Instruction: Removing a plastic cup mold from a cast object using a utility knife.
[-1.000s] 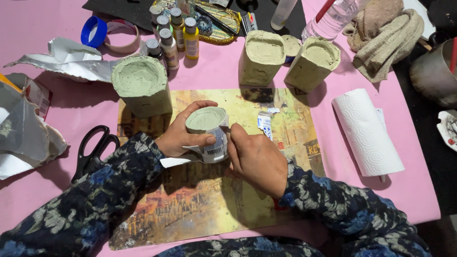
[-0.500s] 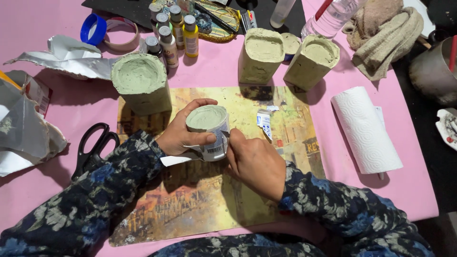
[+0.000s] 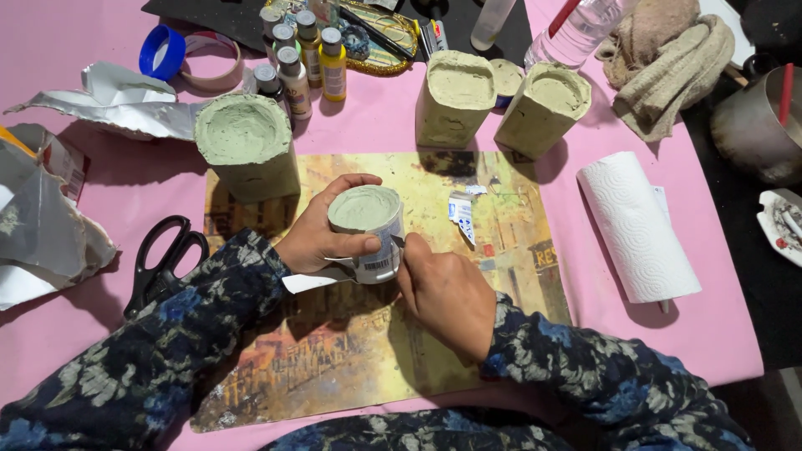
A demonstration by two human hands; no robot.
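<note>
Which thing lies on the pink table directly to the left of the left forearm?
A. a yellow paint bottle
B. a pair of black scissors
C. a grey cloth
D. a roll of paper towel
B: the black scissors lie on the pink table just left of the left forearm, while the left hand holds the small cup of green paste; the paper towel roll is on the right side.
</note>
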